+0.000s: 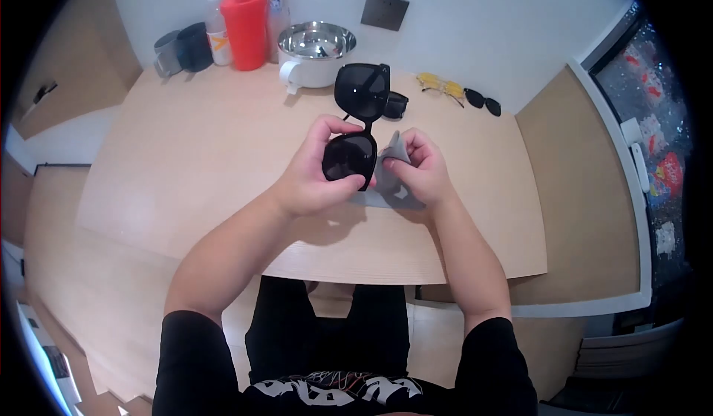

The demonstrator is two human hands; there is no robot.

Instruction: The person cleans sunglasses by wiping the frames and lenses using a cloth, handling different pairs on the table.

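My left hand [310, 165] grips a pair of black sunglasses [362, 91] by the lower lens, with thumb and fingers around its rim. The sunglasses are turned on end, one dark lens above the other, over the table. Just to the right, my right hand [417, 169] pinches a grey cloth [396, 149] between thumb and fingers. Part of the cloth hangs beneath that hand, beside the lower lens. Whether cloth and lens touch, I cannot tell. Behind the held pair, another dark pair of sunglasses [397, 105] lies partly hidden.
On the wooden table [186, 171], yellow-lens glasses [440, 85] and small dark sunglasses [483, 102] lie at the back right. A white-sided steel bowl [316, 63], a red jug [245, 30], bottles [218, 37] and dark mugs [194, 48] stand along the wall. A partition [587, 186] borders the right side.
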